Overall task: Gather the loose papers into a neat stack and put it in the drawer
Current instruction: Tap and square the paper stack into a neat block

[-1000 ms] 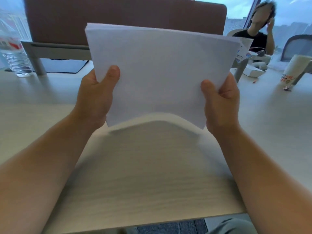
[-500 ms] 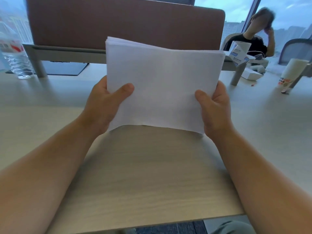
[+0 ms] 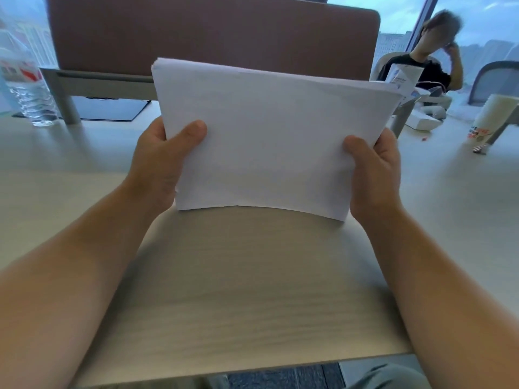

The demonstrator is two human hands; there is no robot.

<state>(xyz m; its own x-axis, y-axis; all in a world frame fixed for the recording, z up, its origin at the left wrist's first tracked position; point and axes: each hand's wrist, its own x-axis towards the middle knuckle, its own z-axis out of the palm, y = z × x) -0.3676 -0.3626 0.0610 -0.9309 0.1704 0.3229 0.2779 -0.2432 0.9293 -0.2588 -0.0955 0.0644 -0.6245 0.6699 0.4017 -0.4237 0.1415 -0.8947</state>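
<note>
White papers (image 3: 266, 141) now lower, edge on desk (image 3: 252, 290).

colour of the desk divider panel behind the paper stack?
Muted brown-mauve divider panel, plain, no pattern; head view shows it.

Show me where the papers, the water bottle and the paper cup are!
papers (image 3: 269, 141), head view, middle of the front sheet.
water bottle (image 3: 26, 91), head view, its clear ribbed body.
paper cup (image 3: 490, 116), head view, its white side.

Paper stack (image 3: 269, 141): matt white. Desk (image 3: 247, 290): pale wood-grain, smooth. Bottle (image 3: 26, 88): clear ribbed plastic. Divider (image 3: 213, 35): matt brown.
</note>
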